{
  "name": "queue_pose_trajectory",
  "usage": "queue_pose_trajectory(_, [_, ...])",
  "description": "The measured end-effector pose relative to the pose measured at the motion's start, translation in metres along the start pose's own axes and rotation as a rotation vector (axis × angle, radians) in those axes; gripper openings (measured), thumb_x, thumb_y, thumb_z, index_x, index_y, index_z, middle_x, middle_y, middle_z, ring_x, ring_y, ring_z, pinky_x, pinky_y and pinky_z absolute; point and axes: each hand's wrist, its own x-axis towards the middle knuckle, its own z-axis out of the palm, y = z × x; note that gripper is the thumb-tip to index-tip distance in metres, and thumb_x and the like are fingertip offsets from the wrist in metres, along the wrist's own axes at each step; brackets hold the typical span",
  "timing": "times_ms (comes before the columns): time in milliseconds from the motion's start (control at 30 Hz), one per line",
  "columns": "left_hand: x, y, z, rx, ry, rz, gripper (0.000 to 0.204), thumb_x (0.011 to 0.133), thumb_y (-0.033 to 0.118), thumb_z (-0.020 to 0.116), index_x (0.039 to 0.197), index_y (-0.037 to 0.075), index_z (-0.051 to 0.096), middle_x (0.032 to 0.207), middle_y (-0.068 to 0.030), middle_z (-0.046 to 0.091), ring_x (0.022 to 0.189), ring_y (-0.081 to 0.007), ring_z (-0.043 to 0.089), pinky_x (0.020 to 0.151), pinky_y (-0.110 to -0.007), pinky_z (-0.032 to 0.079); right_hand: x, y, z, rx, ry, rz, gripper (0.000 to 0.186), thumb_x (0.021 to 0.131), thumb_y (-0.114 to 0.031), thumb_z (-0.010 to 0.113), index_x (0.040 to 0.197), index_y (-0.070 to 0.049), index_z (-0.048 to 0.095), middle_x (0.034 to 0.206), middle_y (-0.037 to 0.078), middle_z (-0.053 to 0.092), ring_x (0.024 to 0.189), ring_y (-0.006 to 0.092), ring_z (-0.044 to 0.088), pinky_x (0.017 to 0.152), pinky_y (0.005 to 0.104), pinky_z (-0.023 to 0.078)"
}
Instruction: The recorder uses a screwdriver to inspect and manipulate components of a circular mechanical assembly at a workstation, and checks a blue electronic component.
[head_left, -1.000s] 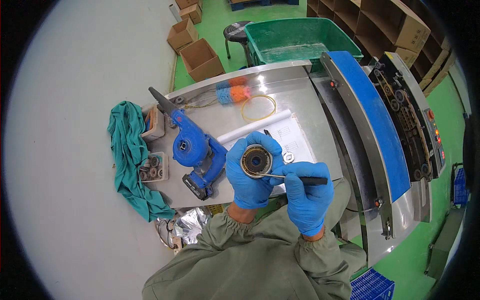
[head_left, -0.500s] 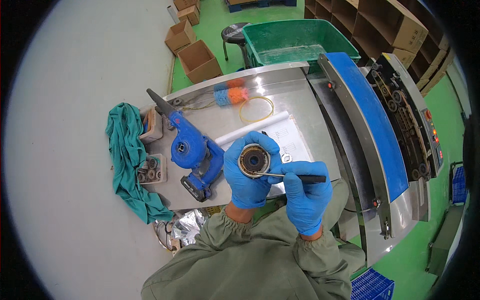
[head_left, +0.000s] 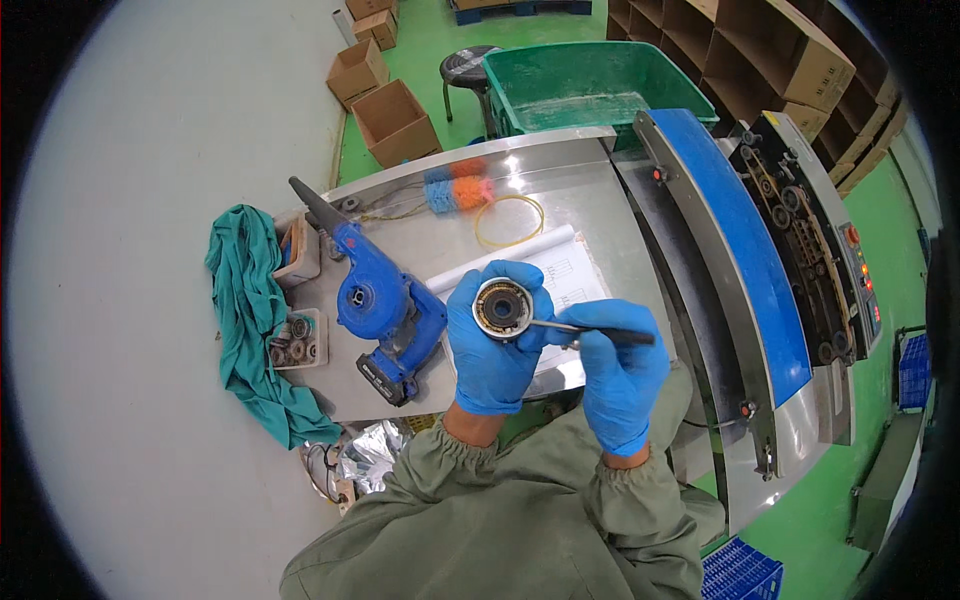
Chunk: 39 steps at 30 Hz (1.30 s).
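My left hand [head_left: 490,360], in a blue glove, grips a round metal ring part [head_left: 502,309] with a dark centre, face up. My gloved right hand [head_left: 620,380] holds a thin metal tool with a dark handle [head_left: 627,338], its tip at the ring's right side. Beneath both hands lie white paper sheets [head_left: 565,255]. A blue hand blower [head_left: 375,300] lies left of them on the steel table [head_left: 590,190]. A small box of bearings [head_left: 298,340] and a green cloth [head_left: 248,290] are at the table's left end.
A machine with a blue top [head_left: 730,250] and a roller panel [head_left: 795,240] stand to the right. A green tub [head_left: 600,80], stool [head_left: 470,62] and cardboard boxes [head_left: 395,125] are beyond the table. Colourful brushes [head_left: 450,195] and a yellow loop [head_left: 510,222] lie on the table.
My right hand and its tool have shifted upward, and the tool's angle has changed slightly. My left hand has moved slightly up and left with the ring.
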Motion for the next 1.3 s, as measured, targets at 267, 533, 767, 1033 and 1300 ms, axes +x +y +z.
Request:
queue_pose_trajectory(267, [0.003,-0.003,0.024,-0.055,0.263,0.116,0.047,0.100,0.044,0.032,0.110,0.005,0.057,0.082,-0.0097,0.058,0.067,-0.0173,0.052,0.056,-0.029,0.047,-0.010,0.022,0.027,-0.563,0.046,-0.401,0.030,0.080,-0.001,0.071,0.107,-0.007,0.059,0.099,0.011,0.064,0.083,0.0250,0.064,0.070,0.0305,0.050])
queue_pose_trajectory(533, [0.001,-0.002,0.023,0.094,0.252,0.279,0.044,0.102,0.041,0.030,0.111,0.006,0.055,0.090,-0.0100,0.062,0.075,-0.0153,0.057,0.066,-0.027,0.052,-0.012,0.021,0.039,-0.571,0.115,-0.251,0.034,0.076,-0.006,0.076,0.105,-0.009,0.059,0.093,0.008,0.062,0.078,0.0235,0.063,0.066,0.0319,0.050])
queue_pose_trajectory(767, [0.004,-0.005,0.014,0.095,0.222,0.325,0.038,0.102,0.035,0.031,0.109,0.005,0.054,0.090,-0.0103,0.063,0.078,-0.0150,0.059,0.069,-0.027,0.054,-0.009,0.024,0.039,-0.597,0.120,-0.243,0.029,0.075,-0.005,0.077,0.098,-0.007,0.059,0.086,0.007,0.065,0.072,0.0172,0.063,0.066,0.0278,0.050])
queue_pose_trajectory(1033, [0.003,-0.003,0.014,0.104,0.244,0.325,0.037,0.102,0.033,0.032,0.109,0.005,0.055,0.090,-0.0107,0.063,0.078,-0.0160,0.061,0.071,-0.027,0.054,-0.007,0.025,0.040,-0.609,0.121,-0.235,0.026,0.075,0.000,0.074,0.093,-0.006,0.057,0.085,0.006,0.068,0.069,0.0121,0.063,0.066,0.0251,0.050])
queue_pose_trajectory(1300, [0.008,-0.002,0.001,-0.102,0.138,0.231,0.041,0.102,0.036,0.032,0.109,0.003,0.055,0.086,-0.0115,0.061,0.068,-0.0161,0.055,0.059,-0.028,0.048,-0.010,0.033,0.036,-0.500,0.175,-0.174,0.023,0.075,-0.001,0.070,0.094,-0.006,0.059,0.080,0.005,0.062,0.065,0.0137,0.057,0.060,0.0269,0.047])
